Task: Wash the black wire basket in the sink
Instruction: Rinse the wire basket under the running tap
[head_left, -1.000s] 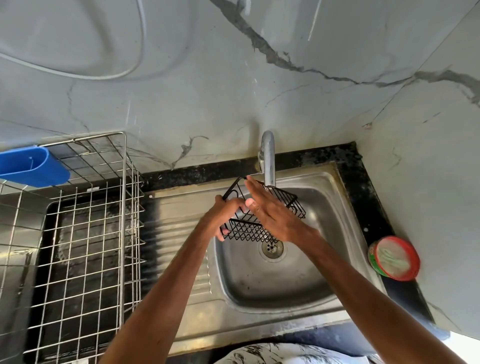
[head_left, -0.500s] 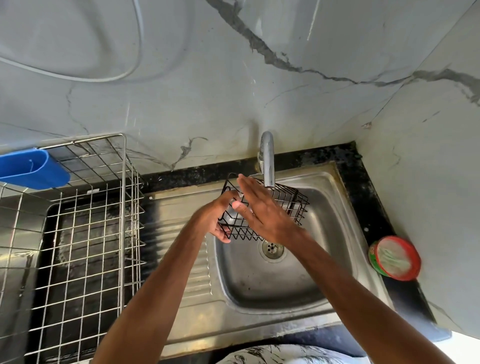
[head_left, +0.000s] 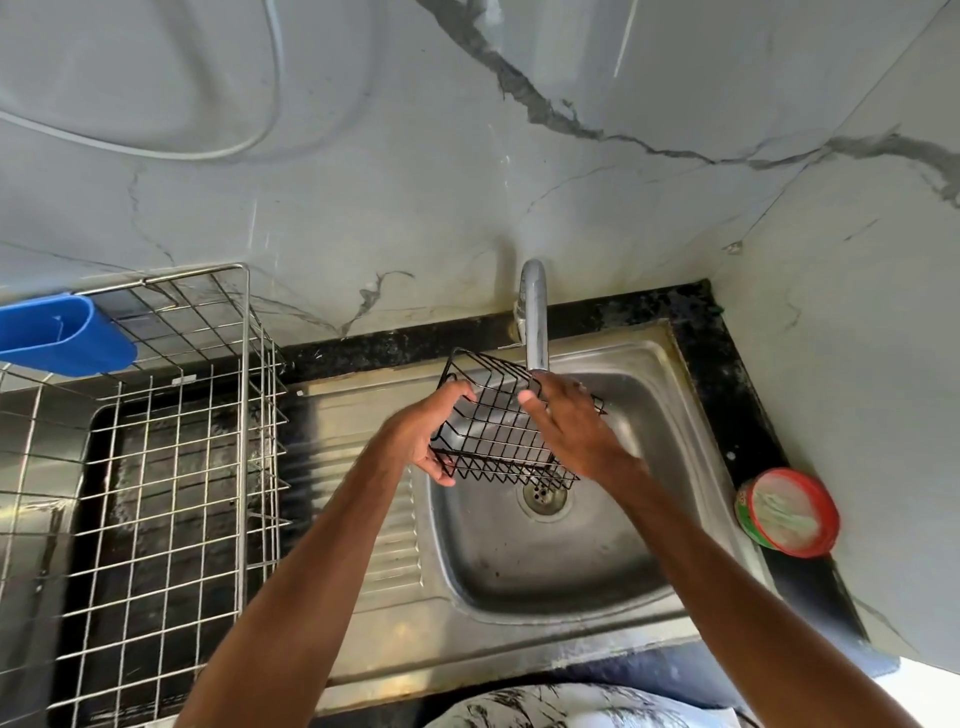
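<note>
Washing a black wire basket over a steel sink, held under the tap.

The left hand curls its fingers round the basket's near end; the right hand lies flat, fingers straight, on the far end just below the spout. Gripped at one end only, the wet wire could slip and drop into the basin, or its ends could snag the rubbing fingers. Since a second ago the basket has rolled and the right hand has slid away from the left.

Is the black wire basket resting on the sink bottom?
No, the left hand grips the black wire basket, holding it above the steel sink.
</note>
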